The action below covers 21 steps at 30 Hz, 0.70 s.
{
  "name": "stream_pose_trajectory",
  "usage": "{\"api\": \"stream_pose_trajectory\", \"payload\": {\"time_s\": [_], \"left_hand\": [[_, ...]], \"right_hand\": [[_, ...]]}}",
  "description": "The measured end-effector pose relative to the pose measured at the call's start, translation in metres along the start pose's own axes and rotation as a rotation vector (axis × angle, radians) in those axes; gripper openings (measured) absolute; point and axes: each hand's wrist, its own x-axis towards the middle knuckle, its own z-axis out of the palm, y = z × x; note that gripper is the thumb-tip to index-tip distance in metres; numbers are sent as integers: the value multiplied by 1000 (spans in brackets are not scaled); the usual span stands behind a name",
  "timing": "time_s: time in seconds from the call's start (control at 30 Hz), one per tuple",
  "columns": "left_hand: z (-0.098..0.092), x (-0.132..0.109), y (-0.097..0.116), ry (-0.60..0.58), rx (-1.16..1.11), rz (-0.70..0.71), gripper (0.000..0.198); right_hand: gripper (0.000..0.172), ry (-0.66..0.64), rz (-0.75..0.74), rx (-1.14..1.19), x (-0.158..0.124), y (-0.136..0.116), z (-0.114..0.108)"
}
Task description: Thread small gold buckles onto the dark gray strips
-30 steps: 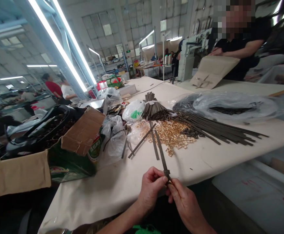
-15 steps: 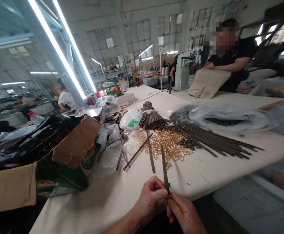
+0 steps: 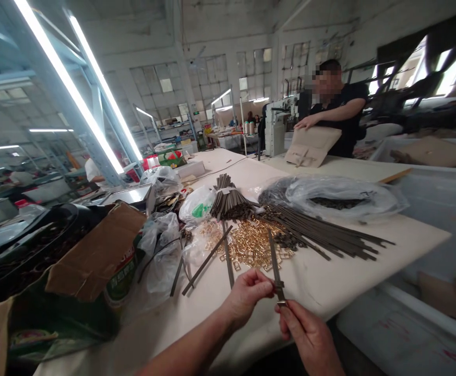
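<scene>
A dark strap (image 3: 273,256) stands up between my hands, near the table's front edge. My right hand (image 3: 304,326) pinches its lower end, where a metal buckle (image 3: 282,303) shows. The fingers of my left hand (image 3: 251,292) are closed at the strap's side, by a small dark loop (image 3: 278,285). Beyond the hands lies a heap of gold buckles (image 3: 251,241). A tied bundle of dark strips (image 3: 230,201) stands behind the heap, and long loose strips (image 3: 330,230) fan out to the right.
At the left is a cardboard box (image 3: 95,250) with a black container beside it. Clear plastic bags (image 3: 345,196) lie on the pale table (image 3: 419,230). Across it, a person in dark clothes holds a beige bag (image 3: 313,146) near a sewing machine (image 3: 275,130). White bins stand at the right.
The view has shifted. My left hand has moved slightly up and away from my right hand, and the buckle at the strap's lower end now shows more clearly. The person's arm on the beige bag has moved.
</scene>
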Motion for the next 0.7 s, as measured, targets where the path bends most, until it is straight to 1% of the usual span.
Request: {"api": "stream_pose_trajectory", "payload": {"time_s": [0.03, 0.1, 0.17, 0.23, 0.33, 0.4, 0.5, 0.6, 0.7], "left_hand": [[-2, 14, 1, 3, 121, 23, 31], [-8, 45, 1, -5, 450, 95, 33], [-11, 76, -2, -1, 611, 112, 30], [-10, 104, -5, 6, 739, 123, 20], [-2, 133, -10, -2, 954, 158, 5], [5, 145, -11, -14, 1089, 173, 9], [12, 157, -13, -33, 1258, 176, 15], [16, 160, -14, -57, 1375, 188, 17], [19, 159, -14, -105, 1442, 220, 17]], "right_hand": [[38, 44, -1, -20, 2, 1, -7], [36, 113, 2, -44, 4, 3, -22], [35, 170, 15, -63, 5, 7, -35], [35, 210, 20, -93, 4, 12, -45], [37, 247, 16, -144, 0, 19, -56], [35, 258, 21, -157, -3, 22, -60], [34, 276, 39, -151, -8, 23, -64], [34, 285, 49, -158, -12, 22, -66], [35, 286, 53, -173, -16, 24, -67]]}}
